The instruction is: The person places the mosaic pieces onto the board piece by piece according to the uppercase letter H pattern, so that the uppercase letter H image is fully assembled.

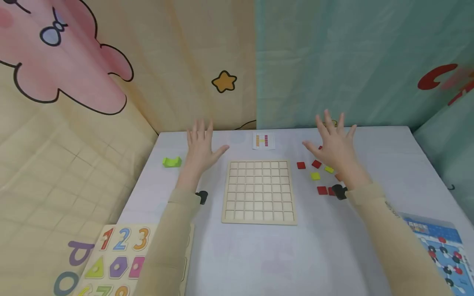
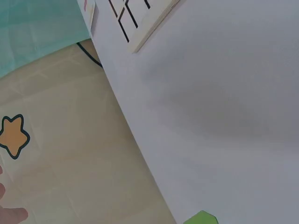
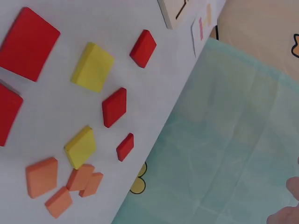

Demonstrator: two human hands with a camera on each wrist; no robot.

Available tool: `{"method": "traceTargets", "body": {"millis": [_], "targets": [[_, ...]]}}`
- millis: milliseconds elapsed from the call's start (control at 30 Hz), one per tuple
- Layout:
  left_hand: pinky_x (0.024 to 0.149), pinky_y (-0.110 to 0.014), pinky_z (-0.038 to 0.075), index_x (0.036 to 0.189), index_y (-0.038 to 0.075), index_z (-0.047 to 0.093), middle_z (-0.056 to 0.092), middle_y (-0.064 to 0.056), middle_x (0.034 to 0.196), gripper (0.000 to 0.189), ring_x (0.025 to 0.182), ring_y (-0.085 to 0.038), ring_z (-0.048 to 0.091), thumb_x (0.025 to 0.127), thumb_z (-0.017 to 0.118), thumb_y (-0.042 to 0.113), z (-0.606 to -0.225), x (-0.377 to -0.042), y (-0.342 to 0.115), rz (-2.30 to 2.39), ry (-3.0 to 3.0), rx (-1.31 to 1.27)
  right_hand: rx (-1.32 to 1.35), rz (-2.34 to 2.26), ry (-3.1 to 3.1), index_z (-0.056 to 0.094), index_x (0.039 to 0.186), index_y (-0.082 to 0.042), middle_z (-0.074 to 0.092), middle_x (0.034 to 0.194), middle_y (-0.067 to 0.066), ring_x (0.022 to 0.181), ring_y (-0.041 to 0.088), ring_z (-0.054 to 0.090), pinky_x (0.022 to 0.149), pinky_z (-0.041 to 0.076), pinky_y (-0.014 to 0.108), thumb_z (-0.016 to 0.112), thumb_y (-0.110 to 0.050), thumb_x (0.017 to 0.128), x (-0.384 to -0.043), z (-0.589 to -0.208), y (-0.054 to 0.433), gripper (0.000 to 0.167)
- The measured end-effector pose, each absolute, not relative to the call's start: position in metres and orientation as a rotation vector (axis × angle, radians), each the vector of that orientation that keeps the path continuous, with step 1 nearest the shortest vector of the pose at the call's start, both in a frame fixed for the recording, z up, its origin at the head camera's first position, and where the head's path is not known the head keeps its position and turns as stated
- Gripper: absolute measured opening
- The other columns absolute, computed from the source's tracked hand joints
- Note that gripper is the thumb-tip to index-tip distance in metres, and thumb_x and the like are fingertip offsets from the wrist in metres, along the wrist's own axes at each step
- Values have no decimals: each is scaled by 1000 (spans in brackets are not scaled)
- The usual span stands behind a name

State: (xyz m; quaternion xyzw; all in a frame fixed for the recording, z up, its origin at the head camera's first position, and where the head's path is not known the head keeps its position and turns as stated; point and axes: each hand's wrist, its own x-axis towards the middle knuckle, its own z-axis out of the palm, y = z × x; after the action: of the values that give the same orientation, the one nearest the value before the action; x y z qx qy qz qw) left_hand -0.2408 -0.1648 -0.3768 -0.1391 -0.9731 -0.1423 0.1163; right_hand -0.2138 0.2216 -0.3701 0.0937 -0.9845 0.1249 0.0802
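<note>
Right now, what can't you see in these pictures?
Head view: most orange tiles, behind the right hand.
Head view: part of the number puzzle, behind the left sleeve.
Left wrist view: green block, cut off by the bottom edge.
Right wrist view: right fingers, mostly cut off by the right edge.

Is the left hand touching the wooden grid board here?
Apart. The head view shows a strip of white tabletop between the left hand and the wooden grid board.

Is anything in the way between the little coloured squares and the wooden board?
Nothing visible: only bare white table lies between the coloured squares and the wooden board. In the head view, the right hand appears over by the squares, clear of that gap.
</note>
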Motion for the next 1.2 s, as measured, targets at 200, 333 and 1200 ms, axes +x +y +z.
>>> {"method": "traceTargets", "body": {"millis": [200, 333, 1200], "targets": [[121, -65, 6, 156, 7, 23, 9, -21, 164, 87, 152, -40, 0, 92, 62, 50, -392, -218, -168, -486, -2867, -448, 296, 460, -2938, 17, 158, -8, 4, 166, 17, 146, 57, -6, 107, -1, 83, 56, -49, 95, -193, -391, 218, 85], [121, -65, 8, 154, 6, 29, 15, -23, 163, 82, 152, -40, 3, 92, 64, 46, -401, -208, -174, -515, -2900, -450, 227, 535, -2959, 18, 158, -9, 6, 166, 18, 147, 56, -5, 108, -3, 81, 58, -48, 94, -182, -406, 224, 84], [121, -57, 23, 155, 16, 32, 19, -9, 165, 83, 151, -36, 20, 87, 73, 39, -436, -202, -186, -484, -3339, -641, -183, 853, -3160, 46, 137, 11, 43, 134, 37, 120, 53, 42, 99, 43, 66, 66, -17, 90, -127, -461, 280, 58]]}}
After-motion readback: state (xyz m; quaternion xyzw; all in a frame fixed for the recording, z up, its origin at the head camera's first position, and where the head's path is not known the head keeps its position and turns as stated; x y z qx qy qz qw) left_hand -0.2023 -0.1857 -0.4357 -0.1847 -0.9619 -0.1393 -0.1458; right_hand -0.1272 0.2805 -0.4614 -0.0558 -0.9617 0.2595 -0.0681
